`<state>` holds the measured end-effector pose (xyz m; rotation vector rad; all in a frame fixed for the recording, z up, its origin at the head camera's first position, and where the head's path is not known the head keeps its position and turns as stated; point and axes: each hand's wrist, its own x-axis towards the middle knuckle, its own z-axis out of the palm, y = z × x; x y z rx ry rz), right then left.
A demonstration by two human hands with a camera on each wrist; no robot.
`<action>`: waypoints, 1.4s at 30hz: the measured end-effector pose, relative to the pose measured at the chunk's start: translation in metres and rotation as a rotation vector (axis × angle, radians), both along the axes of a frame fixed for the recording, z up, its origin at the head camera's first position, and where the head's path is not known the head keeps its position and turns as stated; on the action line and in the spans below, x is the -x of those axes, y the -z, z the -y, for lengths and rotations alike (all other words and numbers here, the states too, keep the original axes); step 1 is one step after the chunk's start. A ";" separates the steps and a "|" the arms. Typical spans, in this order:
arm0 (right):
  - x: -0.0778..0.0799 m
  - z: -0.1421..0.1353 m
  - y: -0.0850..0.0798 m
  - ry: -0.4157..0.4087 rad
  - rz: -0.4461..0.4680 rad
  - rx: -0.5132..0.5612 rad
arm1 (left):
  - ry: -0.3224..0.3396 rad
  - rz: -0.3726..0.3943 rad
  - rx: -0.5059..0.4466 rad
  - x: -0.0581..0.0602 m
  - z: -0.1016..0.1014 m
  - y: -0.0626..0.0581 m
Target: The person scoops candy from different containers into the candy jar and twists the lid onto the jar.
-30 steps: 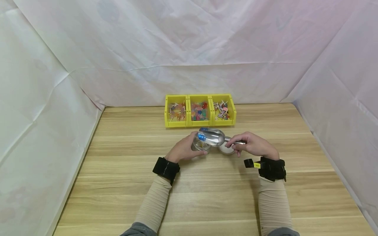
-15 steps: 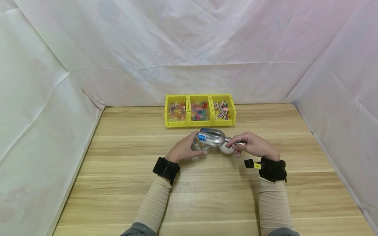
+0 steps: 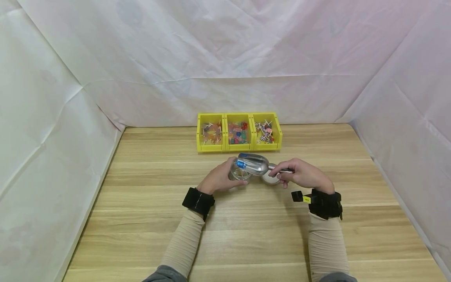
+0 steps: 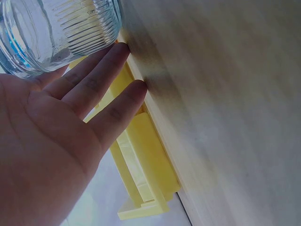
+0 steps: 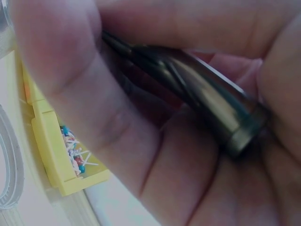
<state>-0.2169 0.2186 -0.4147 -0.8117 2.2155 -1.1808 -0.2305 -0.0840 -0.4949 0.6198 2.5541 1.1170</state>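
Note:
My left hand point(image 3: 223, 176) holds a clear glass jar point(image 3: 241, 178) from its left side, thumb at the near side. In the left wrist view, several fingers lie nearly straight along the ribbed jar point(image 4: 70, 33). My right hand point(image 3: 304, 172) grips the handle point(image 5: 202, 89) of a shiny metal scoop point(image 3: 258, 164), fingers wrapped round it. The scoop's mouth overlaps the jar's opening in the head view. A blue-wrapped candy point(image 3: 241, 164) sits at its lip. Partly under the scoop and right fingers is a round, pale lid-like piece point(image 3: 269, 179).
Just behind the hands stands a row of three yellow bins point(image 3: 239, 148). Lollipops point(image 3: 212, 133) fill the left one, coloured wrapped candies point(image 3: 239, 134) the middle, striped lollipops point(image 3: 265, 133) the right. White cloth point(image 3: 225, 94) encloses the wooden table point(image 3: 253, 243) at back and sides.
Scoop and right wrist have shifted very slightly to the right. The left hand, jar and bins look the same, and the blue candy stays at the scoop's lip.

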 end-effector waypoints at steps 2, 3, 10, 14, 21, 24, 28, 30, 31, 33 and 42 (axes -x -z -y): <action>-0.001 0.000 0.000 0.006 0.004 -0.009 | -0.001 0.001 0.000 0.000 0.000 0.000; -0.001 0.000 0.000 0.008 0.005 -0.012 | -0.001 0.001 0.000 0.000 0.000 0.000; -0.001 0.001 0.000 0.009 0.001 -0.016 | -0.002 0.008 -0.008 -0.001 0.000 -0.001; -0.002 0.002 -0.002 0.014 0.003 -0.019 | 0.000 0.010 -0.016 -0.001 0.000 -0.002; -0.004 0.002 -0.004 0.029 0.011 -0.027 | 0.001 0.002 -0.014 -0.001 0.000 -0.003; -0.005 0.002 -0.005 0.030 0.009 -0.033 | 0.000 0.004 -0.008 -0.001 0.000 -0.003; -0.006 0.002 -0.005 0.029 0.003 -0.036 | 0.000 0.010 0.000 -0.001 0.000 -0.002; -0.007 0.002 -0.006 0.033 -0.001 -0.036 | 0.001 0.012 -0.002 -0.001 -0.001 -0.002; -0.007 0.002 -0.006 0.034 -0.004 -0.035 | 0.001 0.011 -0.002 -0.001 -0.001 -0.002; -0.008 0.002 -0.007 0.037 -0.011 -0.034 | -0.001 0.010 -0.002 -0.001 0.000 -0.002; -0.008 0.002 -0.008 0.040 -0.015 -0.037 | -0.007 0.012 -0.003 -0.002 0.000 -0.003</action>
